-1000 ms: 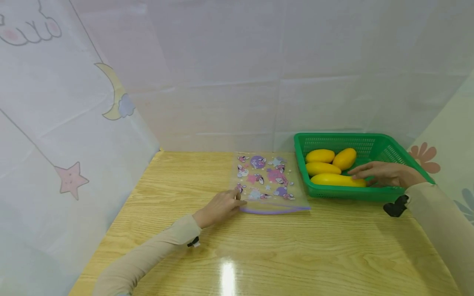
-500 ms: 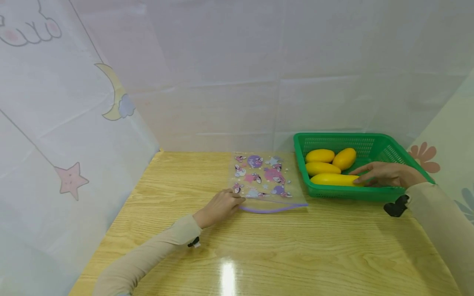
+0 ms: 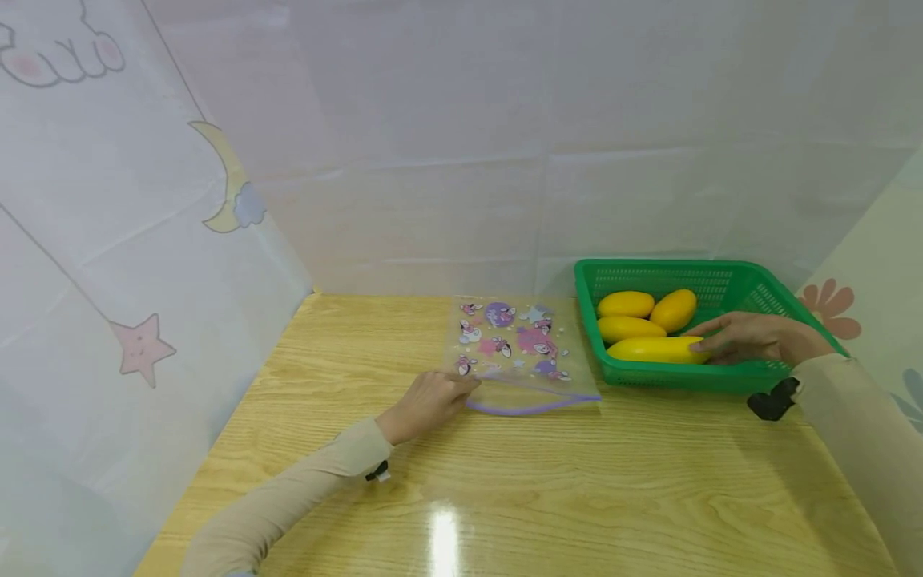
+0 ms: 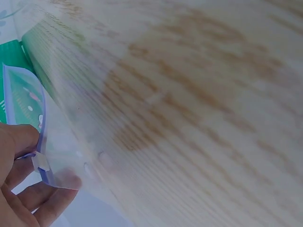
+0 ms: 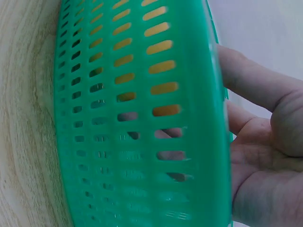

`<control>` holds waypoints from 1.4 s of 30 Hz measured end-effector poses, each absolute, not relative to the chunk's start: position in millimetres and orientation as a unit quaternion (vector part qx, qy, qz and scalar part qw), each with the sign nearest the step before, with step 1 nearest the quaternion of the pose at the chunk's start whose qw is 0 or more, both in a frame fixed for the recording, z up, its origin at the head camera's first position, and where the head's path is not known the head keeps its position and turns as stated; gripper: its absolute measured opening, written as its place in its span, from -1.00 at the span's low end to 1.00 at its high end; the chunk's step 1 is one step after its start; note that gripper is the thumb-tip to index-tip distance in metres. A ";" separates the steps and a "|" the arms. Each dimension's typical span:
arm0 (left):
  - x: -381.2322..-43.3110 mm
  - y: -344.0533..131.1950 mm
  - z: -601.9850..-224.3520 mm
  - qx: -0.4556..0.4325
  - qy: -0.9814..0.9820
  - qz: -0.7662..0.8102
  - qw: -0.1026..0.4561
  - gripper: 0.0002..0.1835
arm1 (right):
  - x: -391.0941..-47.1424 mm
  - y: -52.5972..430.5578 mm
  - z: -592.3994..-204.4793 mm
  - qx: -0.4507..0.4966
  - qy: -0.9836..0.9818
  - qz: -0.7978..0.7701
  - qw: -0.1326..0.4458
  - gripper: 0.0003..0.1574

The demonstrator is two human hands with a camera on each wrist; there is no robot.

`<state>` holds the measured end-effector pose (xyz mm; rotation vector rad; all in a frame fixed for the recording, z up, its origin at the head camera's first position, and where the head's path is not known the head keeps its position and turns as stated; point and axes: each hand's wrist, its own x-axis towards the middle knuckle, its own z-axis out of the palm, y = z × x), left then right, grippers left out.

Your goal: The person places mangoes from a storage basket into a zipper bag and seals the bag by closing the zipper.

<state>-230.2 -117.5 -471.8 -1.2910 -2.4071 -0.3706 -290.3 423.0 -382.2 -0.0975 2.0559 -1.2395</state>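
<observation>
My left hand (image 3: 431, 402) pinches the left corner of a clear zip bag (image 3: 534, 343) printed with pink and purple cartoon figures. The bag lies flat on the table, its purple-edged mouth gaping towards me. In the left wrist view, a white slider (image 4: 41, 161) shows between the fingers at the bag's edge. Inside the green basket, my right hand (image 3: 757, 336) grips the right end of a long yellow fruit (image 3: 649, 350), thumb in front and fingers behind. The basket wall hides most of that grip in the right wrist view.
The green plastic basket (image 3: 721, 380) stands at the back right, close against the pale sheet. Several other yellow fruits (image 3: 624, 304) lie in its left half. A wooden table (image 3: 548, 489) spreads in front, with printed sheets (image 3: 433, 160) hanging behind and at both sides.
The bag's upper lip has risen at my left fingers, so its mouth gapes wider. My right thumb and fingers have closed round the end of the front fruit.
</observation>
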 end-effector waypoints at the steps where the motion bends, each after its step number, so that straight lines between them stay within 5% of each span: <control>1: -230.1 -117.6 -471.5 -0.460 -0.856 -0.134 0.193 -0.72 | -290.1 423.4 -381.3 -0.039 0.796 -0.484 0.362 -0.16; 23: -230.1 -116.0 -469.3 -0.442 -0.862 -0.134 0.211 -0.67 | -285.4 430.2 -366.2 -0.062 0.767 -0.524 0.365 -0.46; 42: -235.2 -117.4 -469.3 -0.442 -0.853 -0.155 0.228 -0.65 | -281.1 432.6 -356.0 -0.112 0.772 -0.512 0.360 -0.46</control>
